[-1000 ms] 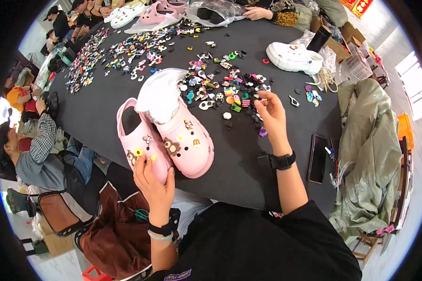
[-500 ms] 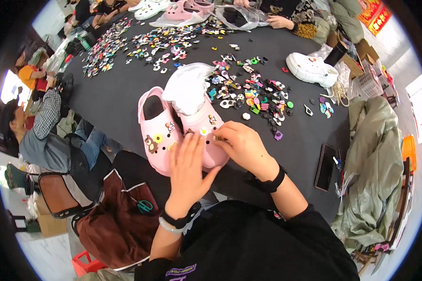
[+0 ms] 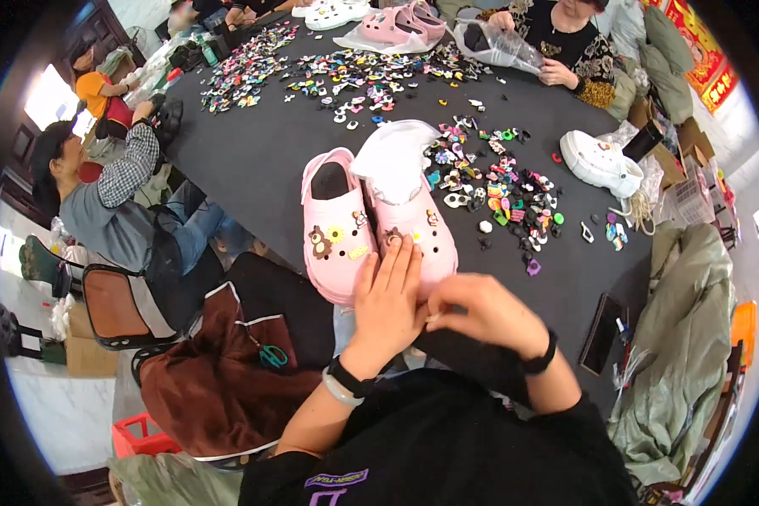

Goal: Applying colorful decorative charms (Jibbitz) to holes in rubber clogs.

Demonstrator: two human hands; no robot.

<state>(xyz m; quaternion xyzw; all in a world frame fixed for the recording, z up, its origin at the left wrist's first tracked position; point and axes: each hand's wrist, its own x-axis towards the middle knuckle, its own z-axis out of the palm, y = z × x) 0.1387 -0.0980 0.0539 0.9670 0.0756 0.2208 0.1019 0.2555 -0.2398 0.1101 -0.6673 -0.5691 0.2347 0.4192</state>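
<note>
A pair of pink clogs stands side by side with toes toward me. The left clog (image 3: 346, 274) carries a brown bear charm (image 3: 320, 242), a yellow flower charm (image 3: 336, 234) and other small charms. White wrapping (image 3: 396, 160) bulges from the opening of the right clog (image 3: 443, 250), which also bears charms. Across that clog's toe lies my left hand (image 3: 385, 304), fingers stretched out flat and partly covering its charms. Just off the toe, my right hand (image 3: 485, 312) has thumb and fingers pinched; anything between the fingertips is too small to make out.
Loose charms (image 3: 506, 190) lie in a pile beyond the clogs, with another spread (image 3: 346, 72) farther back. A white clog (image 3: 594, 164) stands at the right, a phone (image 3: 600, 333) near the table edge. Across the table a person handles a plastic bag (image 3: 497, 46); another sits at left.
My right hand has drawn back from the right clog's holes toward me, below the toe. My left hand still lies on the clogs, now more over the right one. The view has shifted.
</note>
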